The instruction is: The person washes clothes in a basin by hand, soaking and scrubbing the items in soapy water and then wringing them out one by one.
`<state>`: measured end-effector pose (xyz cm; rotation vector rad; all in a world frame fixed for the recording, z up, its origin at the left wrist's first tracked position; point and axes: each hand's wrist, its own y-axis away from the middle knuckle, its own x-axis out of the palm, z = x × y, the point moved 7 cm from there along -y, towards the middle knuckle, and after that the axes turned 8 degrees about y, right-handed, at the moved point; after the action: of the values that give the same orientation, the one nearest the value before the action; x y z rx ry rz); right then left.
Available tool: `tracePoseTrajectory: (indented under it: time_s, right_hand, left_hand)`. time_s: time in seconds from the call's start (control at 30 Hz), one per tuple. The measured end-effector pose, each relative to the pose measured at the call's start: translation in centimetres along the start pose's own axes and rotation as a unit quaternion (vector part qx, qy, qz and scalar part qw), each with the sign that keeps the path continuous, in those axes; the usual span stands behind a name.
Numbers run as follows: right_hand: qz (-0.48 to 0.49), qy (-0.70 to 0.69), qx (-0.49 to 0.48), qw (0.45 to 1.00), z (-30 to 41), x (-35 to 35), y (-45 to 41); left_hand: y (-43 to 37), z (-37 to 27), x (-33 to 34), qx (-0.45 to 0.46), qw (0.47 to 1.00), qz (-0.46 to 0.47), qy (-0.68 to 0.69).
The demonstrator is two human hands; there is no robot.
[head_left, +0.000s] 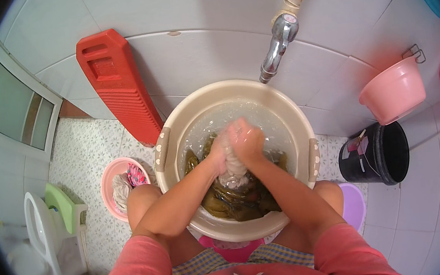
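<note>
Before me stands a large beige plastic washtub (178,113) holding water and wet cloth. My left hand (218,154) and my right hand (247,138) meet over its middle, both gripping a pale beige wet cloth (233,168). The cloth is bunched between them, and its lower end hangs down to the water. My fingers are blurred, and part of the cloth is hidden behind them. Under it lies soaked olive-brown clothing (232,205), partly submerged towards my side of the tub.
A red plastic washboard (116,88) leans on the wall at the left. A pink basin (106,191) with clothes sits on the floor. Above the tub juts a metal tap (277,47). On the right are a black bucket (363,162), a hanging pink basin (394,91) and a purple basin (354,205).
</note>
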<state>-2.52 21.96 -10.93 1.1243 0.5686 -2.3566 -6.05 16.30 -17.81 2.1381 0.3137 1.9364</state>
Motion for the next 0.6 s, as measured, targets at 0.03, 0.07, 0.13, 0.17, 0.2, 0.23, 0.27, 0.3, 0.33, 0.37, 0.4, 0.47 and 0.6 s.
tracePoseTrajectory:
  time_s: [0.03,0.07,0.13,0.17,0.2,0.23,0.27,0.3,0.33,0.37,0.4,0.47,0.6]
  right_hand:
    - [0.007,0.001,0.042,0.999,-2.4,0.0,-1.2]
    - [0.006,0.0,0.045,0.999,-3.3,-0.5,-1.8]
    - [-0.034,0.018,0.06,0.997,-4.4,-1.5,-2.5]
    - [-0.034,0.017,0.061,0.997,-4.5,-1.3,-2.4]
    - [-0.066,0.01,0.082,0.994,-5.0,-1.3,-2.2]
    - [-0.098,0.005,0.104,0.99,-5.6,-1.3,-2.1]
    - [-0.099,0.005,0.103,0.99,-6.3,-0.8,-1.7]
    - [-0.055,0.077,0.069,0.993,-6.4,0.0,-1.3]
    - [-0.01,0.148,0.033,0.988,-6.7,0.7,-1.0]
    - [-0.011,0.148,0.034,0.988,-7.4,0.9,-0.9]
    - [0.089,0.148,0.016,0.985,-7.3,2.3,-0.7]
    - [0.189,0.145,-0.004,0.971,-7.6,3.6,-0.8]
    - [0.176,0.135,0.094,0.971,-11.2,5.4,-1.1]
  left_hand:
    - [0.1,0.2,1.4,0.059,0.99,-0.059,-0.116]
    - [0.5,-0.5,1.7,0.119,0.958,-0.12,-0.231]
    - [0.8,-1.6,1.9,0.146,0.938,-0.095,-0.299]
    - [0.8,-2.4,2.2,0.171,0.913,-0.066,-0.364]
    - [1.0,-3.1,1.7,0.172,0.913,-0.068,-0.365]
    - [1.4,-4.8,2.0,0.244,0.809,-0.087,-0.527]
    - [1.9,-5.7,2.5,0.306,0.672,-0.102,-0.667]
    - [2.1,-5.7,2.2,0.306,0.672,-0.101,-0.667]
    - [2.3,-5.4,2.1,0.299,0.593,-0.113,-0.739]
    - [2.4,-5.2,2.0,0.289,0.506,-0.125,-0.803]
    - [2.5,-5.6,1.7,0.289,0.505,-0.126,-0.803]
    - [2.5,-6.5,0.3,0.231,0.417,-0.178,-0.861]
    - [1.6,-7.4,-2.4,0.095,0.485,-0.252,-0.832]
